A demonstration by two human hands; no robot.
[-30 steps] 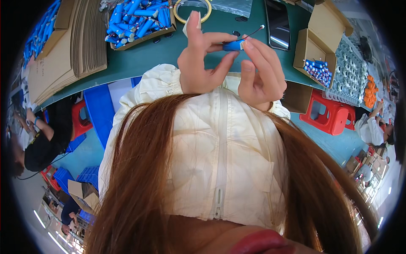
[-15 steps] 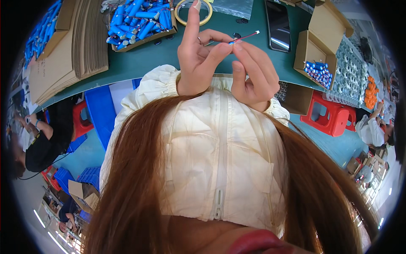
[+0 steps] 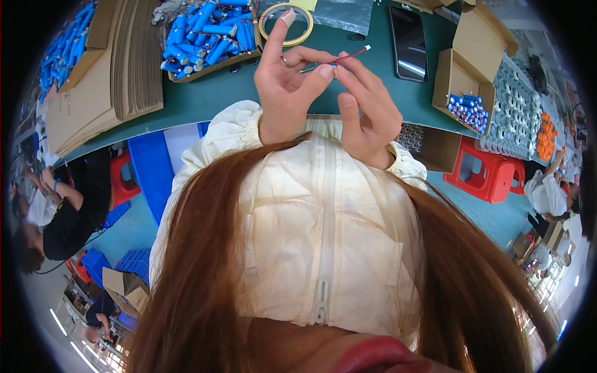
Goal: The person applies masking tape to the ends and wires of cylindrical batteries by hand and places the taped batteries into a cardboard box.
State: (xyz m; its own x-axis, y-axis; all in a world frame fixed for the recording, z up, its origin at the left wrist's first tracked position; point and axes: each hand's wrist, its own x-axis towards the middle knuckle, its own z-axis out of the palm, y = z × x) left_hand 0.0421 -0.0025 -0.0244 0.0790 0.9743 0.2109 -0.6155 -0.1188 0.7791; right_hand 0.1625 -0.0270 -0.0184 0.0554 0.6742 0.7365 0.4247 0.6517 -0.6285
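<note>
Now, left hand (image 3: 283,90): thumb and finger pinch the wired piece (image 3: 353,55), index raised.
Right hand (image 3: 373,105): fingertips meet it, thumb apart; grip I cannot tell.
Piece: above worktop (image 3: 199,96), mostly hidden.
Progress: connector (image 3: 367,47) already attached; piece not yet put down; many blue cells (image 3: 205,37) lie apart.

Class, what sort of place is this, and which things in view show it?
Probably a factory assembly workshop: boxed blue cylinders sit on a green bench, stacked cardboard is beside them, and a red stool stands nearby.
</note>
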